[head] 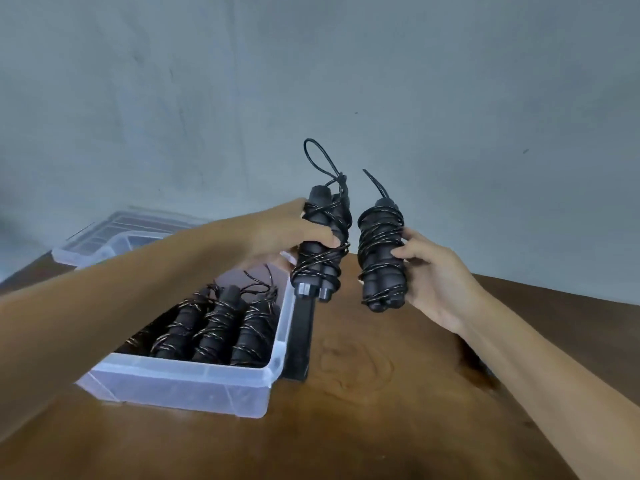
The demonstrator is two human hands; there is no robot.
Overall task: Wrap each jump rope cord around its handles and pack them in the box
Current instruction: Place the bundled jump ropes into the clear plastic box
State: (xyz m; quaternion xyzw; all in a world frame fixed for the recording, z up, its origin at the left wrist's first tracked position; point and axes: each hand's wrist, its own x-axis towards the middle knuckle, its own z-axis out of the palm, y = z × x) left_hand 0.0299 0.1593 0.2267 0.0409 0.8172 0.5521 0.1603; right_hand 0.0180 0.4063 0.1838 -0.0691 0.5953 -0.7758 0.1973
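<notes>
Two hands raised, left hand gripping wrapped rope, right hand gripping another rope

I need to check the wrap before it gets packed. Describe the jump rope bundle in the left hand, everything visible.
The jump rope bundle in the left hand is two black, foam-looking handles side by side, bound by black cord with pale flecks, wound in loose crossing turns. A cord loop sticks up from the top; hard caps show at the bottom ends. It is held roughly upright, slightly tilted, in the air above the clear plastic box's right edge. The left hand grips its middle, thumb across the front. It does not touch the other bundle.
</notes>
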